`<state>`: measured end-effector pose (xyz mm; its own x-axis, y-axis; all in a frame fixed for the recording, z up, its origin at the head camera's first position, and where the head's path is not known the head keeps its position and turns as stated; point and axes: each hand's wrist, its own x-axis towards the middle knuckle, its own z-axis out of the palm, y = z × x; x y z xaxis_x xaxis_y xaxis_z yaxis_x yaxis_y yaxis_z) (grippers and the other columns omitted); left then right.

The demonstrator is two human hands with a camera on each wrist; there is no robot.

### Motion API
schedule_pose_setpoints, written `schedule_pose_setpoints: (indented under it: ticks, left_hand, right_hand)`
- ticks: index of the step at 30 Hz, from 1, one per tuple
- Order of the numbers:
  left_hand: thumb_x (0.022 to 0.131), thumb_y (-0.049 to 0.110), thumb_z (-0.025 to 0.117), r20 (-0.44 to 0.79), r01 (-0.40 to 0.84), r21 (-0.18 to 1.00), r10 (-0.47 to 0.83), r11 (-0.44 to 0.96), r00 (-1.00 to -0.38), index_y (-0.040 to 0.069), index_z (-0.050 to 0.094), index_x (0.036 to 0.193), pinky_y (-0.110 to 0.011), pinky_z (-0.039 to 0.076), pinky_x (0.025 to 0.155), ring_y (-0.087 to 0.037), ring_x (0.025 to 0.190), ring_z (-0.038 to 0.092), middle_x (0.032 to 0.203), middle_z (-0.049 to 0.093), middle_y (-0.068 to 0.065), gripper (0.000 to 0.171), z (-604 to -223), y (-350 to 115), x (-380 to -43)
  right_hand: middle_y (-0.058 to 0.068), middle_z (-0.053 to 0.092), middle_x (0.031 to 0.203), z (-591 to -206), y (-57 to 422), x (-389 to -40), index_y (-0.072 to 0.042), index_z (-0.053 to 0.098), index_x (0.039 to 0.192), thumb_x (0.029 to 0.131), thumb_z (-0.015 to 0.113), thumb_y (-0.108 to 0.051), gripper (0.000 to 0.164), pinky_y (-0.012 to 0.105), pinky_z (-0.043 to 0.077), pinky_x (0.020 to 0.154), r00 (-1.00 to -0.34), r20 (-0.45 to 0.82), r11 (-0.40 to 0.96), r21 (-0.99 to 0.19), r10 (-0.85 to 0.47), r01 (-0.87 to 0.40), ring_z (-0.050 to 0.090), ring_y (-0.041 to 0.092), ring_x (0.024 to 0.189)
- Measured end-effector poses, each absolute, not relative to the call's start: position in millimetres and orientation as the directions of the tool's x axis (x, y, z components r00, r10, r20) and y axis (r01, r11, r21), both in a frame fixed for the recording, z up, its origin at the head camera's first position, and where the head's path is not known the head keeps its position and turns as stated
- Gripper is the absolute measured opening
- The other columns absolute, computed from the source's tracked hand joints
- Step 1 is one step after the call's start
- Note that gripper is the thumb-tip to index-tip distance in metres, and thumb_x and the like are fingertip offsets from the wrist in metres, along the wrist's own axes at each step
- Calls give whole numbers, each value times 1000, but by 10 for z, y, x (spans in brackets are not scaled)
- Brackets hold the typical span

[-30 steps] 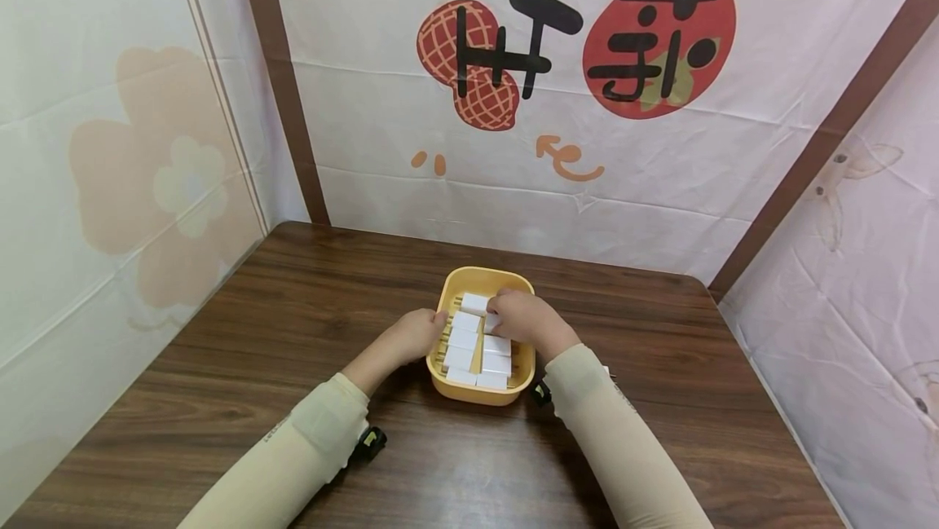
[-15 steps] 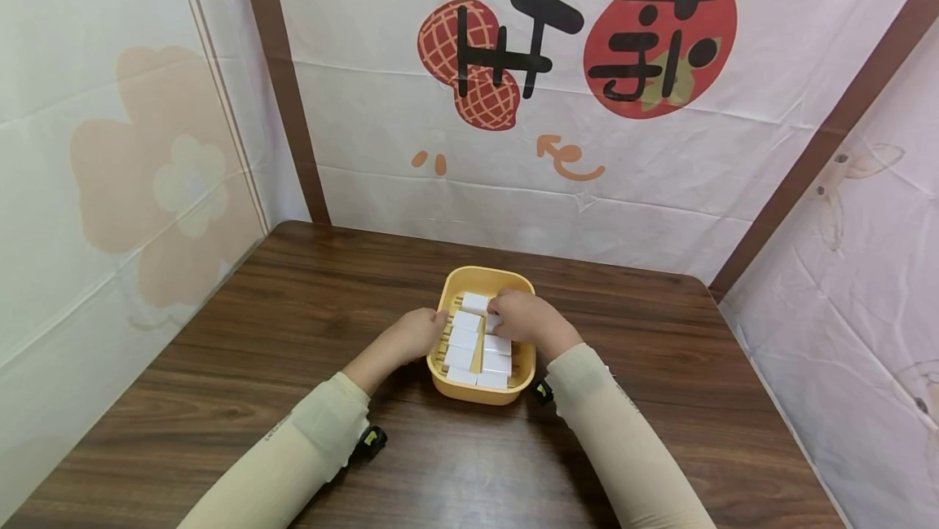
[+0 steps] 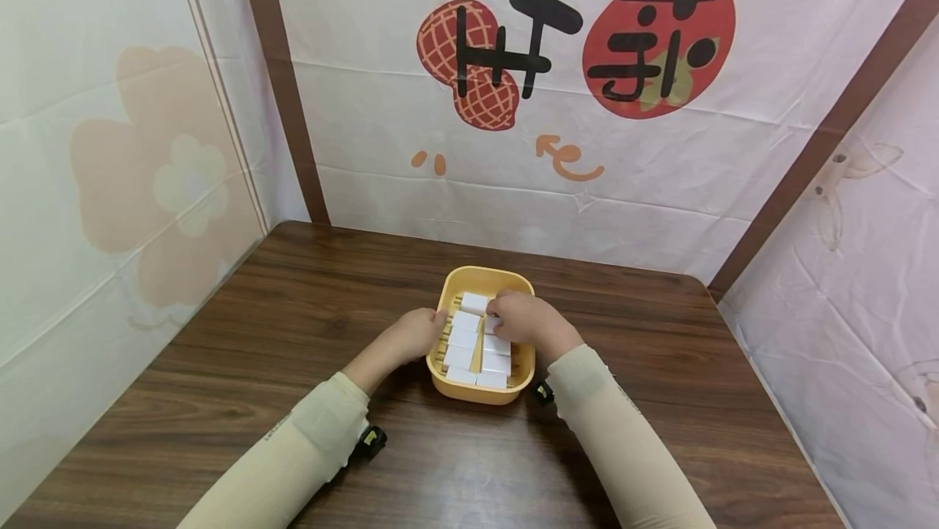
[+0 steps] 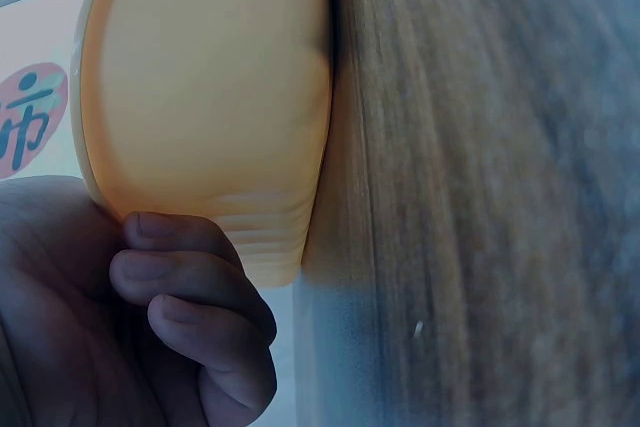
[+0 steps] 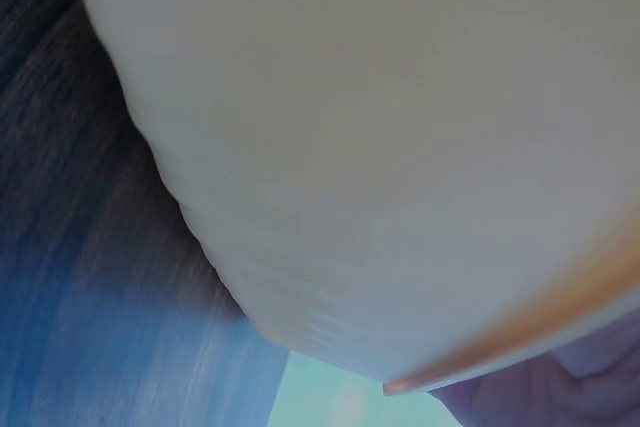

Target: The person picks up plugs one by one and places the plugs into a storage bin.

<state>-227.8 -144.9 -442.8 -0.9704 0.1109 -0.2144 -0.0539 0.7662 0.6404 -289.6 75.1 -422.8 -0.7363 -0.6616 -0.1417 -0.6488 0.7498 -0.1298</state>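
Note:
A yellow plastic basket with slots in its floor stands on the table. In it several white rectangular blocks lie in two columns. My left hand grips the basket's left rim, thumb on top; in the left wrist view its other fingers curl beside the outer wall. My right hand reaches over the right rim and pinches a white block near the far end of the right column; its fingertips are partly hidden. In the right wrist view the basket's outer wall hides most of that hand.
The brown wooden table extends around the basket on all sides. A white printed curtain hangs along its far edge, with more fabric at left and right. Black devices are strapped under both wrists.
Hardly anything differs. The right hand stays at the same block in the right column, with only slight finger movement; the left hand and the basket keep their place.

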Motion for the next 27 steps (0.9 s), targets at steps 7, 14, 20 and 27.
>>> schedule_pose_setpoints:
  ticks: [7,14,20,27]
  left_hand:
    - [113,38,29,-215,-53,632,110,773,-970,7,62,88,-31,44,49,-21,55,53,69,56,-10,52,-4453,-1440,-2297]
    - [113,39,30,-226,-64,635,106,770,-968,5,63,92,-30,43,48,-20,54,52,69,56,-10,52,-4440,-1440,-2291]
    - [113,40,29,-241,-79,641,102,764,-965,5,63,96,-30,43,47,-20,54,52,70,57,-10,52,-4466,-1453,-2314]
    - [112,40,29,-243,-85,639,95,764,-965,5,64,100,-31,43,46,-21,54,52,71,57,-11,51,-4465,-1450,-2307]
  right_hand:
    - [1,53,89,-4215,783,-2899,-16,62,86,98,65,-12,13,29,41,67,-725,-125,736,-114,-677,-668,46,14,73]
    - [-1,56,91,-4150,813,-2868,-17,64,87,97,66,-13,12,30,44,68,-727,-115,736,-114,-677,-668,49,13,74]
    - [4,61,96,-4072,845,-2807,-12,68,96,98,66,-14,3,33,46,72,-705,-88,711,-84,-704,-698,51,15,77]
    - [8,64,122,-3949,892,-2684,-7,69,128,100,66,-17,31,39,53,93,-725,-101,732,-91,-681,-675,65,19,104]
